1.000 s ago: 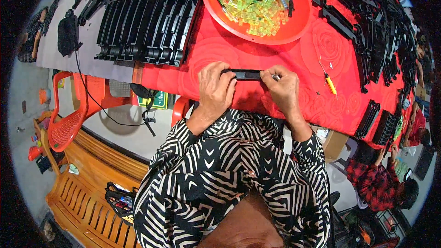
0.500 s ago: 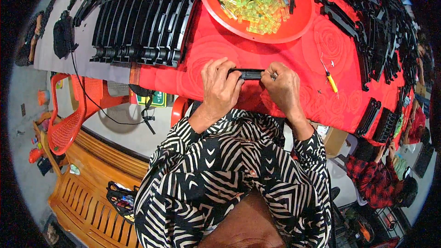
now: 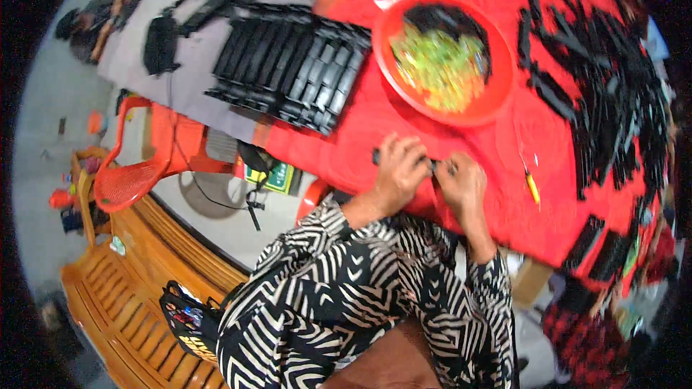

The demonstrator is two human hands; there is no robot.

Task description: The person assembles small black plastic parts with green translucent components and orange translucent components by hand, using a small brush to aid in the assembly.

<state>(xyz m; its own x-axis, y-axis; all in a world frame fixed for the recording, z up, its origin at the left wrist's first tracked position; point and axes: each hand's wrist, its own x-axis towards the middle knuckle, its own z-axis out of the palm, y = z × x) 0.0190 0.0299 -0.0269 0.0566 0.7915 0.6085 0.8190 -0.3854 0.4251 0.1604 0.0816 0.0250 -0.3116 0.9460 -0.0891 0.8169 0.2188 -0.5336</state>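
Observation:
A dark, narrow plastic piece (image 3: 376, 156) is held low over the near edge of the red-covered table. My left hand (image 3: 401, 174) is closed round its length, with one end poking out past the fingers. At the other end my right hand (image 3: 463, 186) is closed in a pinch, its fingertips near the left hand's. Whether the right fingers hold a smaller part is hidden by blur. Beyond my hands stands a red bowl (image 3: 393, 79) with clear yellow-green pieces (image 3: 438, 65) and black parts (image 3: 447, 20) in it.
Long black plastic parts (image 3: 288, 65) lie in a row at the left, and a loose heap (image 3: 613, 94) covers the right. A yellow-handled tool (image 3: 533, 189) lies right of my hands. An orange chair (image 3: 133, 180) and wooden bench (image 3: 137, 317) stand left; a person in plaid (image 3: 584, 331) is lower right.
The view has swung, so the table and bowl appear lower and tilted. My left hand now covers more of the black piece, and the two hands are closer together.

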